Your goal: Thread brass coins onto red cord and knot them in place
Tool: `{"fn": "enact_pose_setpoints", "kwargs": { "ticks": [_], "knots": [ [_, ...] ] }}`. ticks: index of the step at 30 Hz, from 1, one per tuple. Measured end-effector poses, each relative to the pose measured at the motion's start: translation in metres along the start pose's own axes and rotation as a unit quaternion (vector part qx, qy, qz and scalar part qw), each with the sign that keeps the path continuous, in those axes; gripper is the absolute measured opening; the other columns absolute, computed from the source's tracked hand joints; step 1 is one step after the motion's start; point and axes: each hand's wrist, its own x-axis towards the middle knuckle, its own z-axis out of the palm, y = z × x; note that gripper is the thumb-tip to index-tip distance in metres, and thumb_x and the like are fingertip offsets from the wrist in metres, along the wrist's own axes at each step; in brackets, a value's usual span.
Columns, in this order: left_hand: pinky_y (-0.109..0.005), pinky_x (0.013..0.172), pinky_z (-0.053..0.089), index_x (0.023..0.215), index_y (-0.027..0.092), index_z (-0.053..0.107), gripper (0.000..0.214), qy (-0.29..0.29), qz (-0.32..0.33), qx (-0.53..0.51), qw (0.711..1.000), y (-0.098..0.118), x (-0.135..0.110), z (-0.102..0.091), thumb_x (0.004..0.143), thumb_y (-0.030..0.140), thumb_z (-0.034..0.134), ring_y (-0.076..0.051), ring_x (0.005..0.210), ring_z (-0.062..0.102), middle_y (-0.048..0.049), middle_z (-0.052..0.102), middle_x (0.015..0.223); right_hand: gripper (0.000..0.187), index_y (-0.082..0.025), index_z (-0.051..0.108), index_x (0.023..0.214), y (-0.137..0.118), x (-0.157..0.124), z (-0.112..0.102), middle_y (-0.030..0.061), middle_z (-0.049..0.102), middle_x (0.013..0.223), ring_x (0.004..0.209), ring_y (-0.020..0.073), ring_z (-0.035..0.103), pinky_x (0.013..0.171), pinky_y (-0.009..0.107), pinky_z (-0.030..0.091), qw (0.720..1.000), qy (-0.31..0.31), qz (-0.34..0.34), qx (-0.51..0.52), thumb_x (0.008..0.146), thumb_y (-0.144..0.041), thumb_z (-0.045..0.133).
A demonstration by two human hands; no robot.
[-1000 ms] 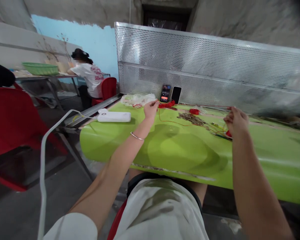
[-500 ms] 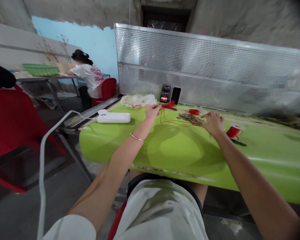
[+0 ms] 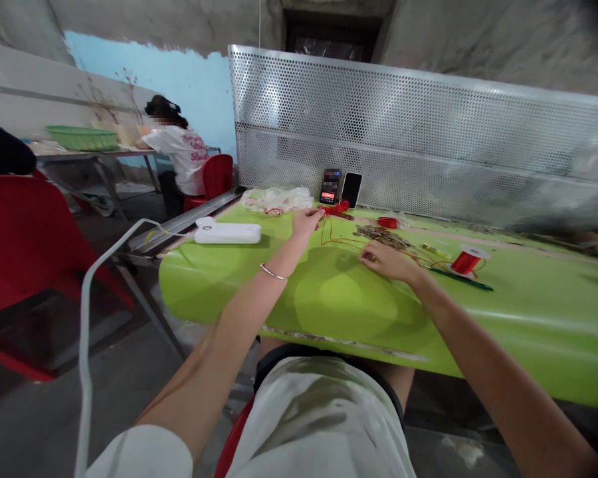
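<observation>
left hand (image 3: 306,221): pinching red cord (image 3: 331,232) | right hand (image 3: 386,259): curling at left hand's 4 o'clock, cannot tell whether gripping | cord: trailing between them | red spool (image 3: 463,263): standing at right hand's 3 o'clock

One view, taken from the person's head.
The green surface (image 3: 339,299) is looked across and down upon from close by; the white shirt (image 3: 323,425) is caught at the bottom edge, the left grip (image 3: 306,222) and right grip (image 3: 386,260) near the middle, the metal screen (image 3: 403,133) beyond.
</observation>
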Motion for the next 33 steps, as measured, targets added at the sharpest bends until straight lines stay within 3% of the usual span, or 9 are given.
{"fn": "enact_pose_setpoints", "kwargs": {
  "ticks": [5,10,13,19,22,24,26,29,33],
  "knots": [
    [-0.020,0.049,0.033,0.061,0.015,0.063,0.020,0.000,0.003,0.016,1.000,0.000,0.000,0.000,0.081,0.018,0.063,-0.005,0.042,0.042,0.0050,0.048,0.046,0.024,-0.014,0.067,0.098,0.017,-0.003,-0.006,0.0134,0.065,0.102,0.086,0.0219,0.062,0.080,0.035,0.048,0.991,0.080,0.100,-0.032,0.088,-0.027,0.049],
    [-0.020,0.050,0.035,0.066,0.014,0.066,0.017,-0.011,-0.002,0.013,1.000,-0.003,0.003,0.001,0.082,0.019,0.064,-0.005,0.043,0.042,0.0041,0.052,0.050,0.015,-0.013,0.069,0.085,0.041,0.000,0.001,0.0131,0.068,0.093,0.086,0.0229,0.063,0.081,0.033,0.046,0.986,0.014,0.150,-0.074,0.083,-0.017,0.055],
    [-0.021,0.050,0.034,0.065,0.014,0.066,0.018,-0.014,-0.003,0.012,1.000,-0.002,0.002,0.001,0.082,0.020,0.064,-0.005,0.044,0.042,0.0037,0.052,0.051,0.016,-0.013,0.067,0.086,0.010,-0.001,0.006,0.0119,0.067,0.092,0.082,0.0206,0.062,0.079,0.032,0.046,0.996,0.022,0.090,-0.017,0.087,-0.021,0.052],
    [-0.021,0.049,0.033,0.064,0.014,0.064,0.017,-0.009,0.002,-0.001,1.000,0.002,-0.001,0.001,0.081,0.017,0.064,-0.005,0.043,0.041,0.0047,0.050,0.050,0.021,-0.019,0.060,0.094,-0.090,-0.011,0.004,0.0085,0.062,0.100,0.094,0.0179,0.057,0.087,0.033,0.046,0.984,0.020,-0.129,0.119,0.096,-0.029,0.042],
    [-0.020,0.049,0.035,0.065,0.014,0.066,0.016,-0.009,-0.003,0.005,1.000,0.002,-0.001,0.001,0.081,0.018,0.063,-0.005,0.043,0.042,0.0035,0.054,0.054,0.019,-0.020,0.060,0.093,-0.102,-0.013,0.001,0.0069,0.063,0.099,0.093,0.0166,0.058,0.085,0.031,0.047,0.979,0.016,-0.139,0.146,0.095,-0.030,0.044],
    [-0.020,0.049,0.035,0.066,0.014,0.066,0.015,-0.010,-0.002,0.014,1.000,0.001,0.000,0.001,0.081,0.019,0.064,-0.005,0.044,0.043,0.0033,0.055,0.054,0.019,-0.020,0.062,0.092,-0.093,-0.014,-0.001,0.0064,0.065,0.095,0.086,0.0162,0.060,0.079,0.029,0.048,0.987,0.043,-0.067,0.141,0.094,-0.029,0.046],
    [-0.020,0.050,0.036,0.068,0.015,0.067,0.014,-0.011,-0.001,0.016,1.000,0.000,0.000,0.000,0.081,0.020,0.064,-0.005,0.044,0.044,0.0033,0.055,0.055,0.020,-0.018,0.064,0.089,-0.076,-0.013,-0.004,0.0069,0.067,0.089,0.078,0.0171,0.061,0.073,0.029,0.048,0.989,0.083,0.080,0.096,0.092,-0.028,0.047],
    [-0.021,0.051,0.036,0.068,0.014,0.068,0.015,-0.012,0.008,0.024,1.000,0.001,0.000,0.000,0.081,0.021,0.065,-0.006,0.045,0.044,0.0038,0.052,0.052,0.028,-0.017,0.069,0.084,-0.057,-0.011,-0.010,0.0100,0.068,0.082,0.075,0.0228,0.064,0.069,0.032,0.047,0.951,0.075,0.300,-0.009,0.090,-0.035,0.049],
    [-0.022,0.053,0.037,0.070,0.014,0.068,0.014,-0.032,0.035,0.046,0.998,0.002,-0.001,-0.001,0.080,0.022,0.066,-0.007,0.045,0.045,0.0039,0.052,0.051,0.044,-0.015,0.073,0.082,-0.059,0.004,-0.013,0.0163,0.069,0.083,0.081,0.0292,0.067,0.068,0.035,0.048,0.930,-0.003,0.361,-0.069,0.090,-0.050,0.047]
  ]
}}
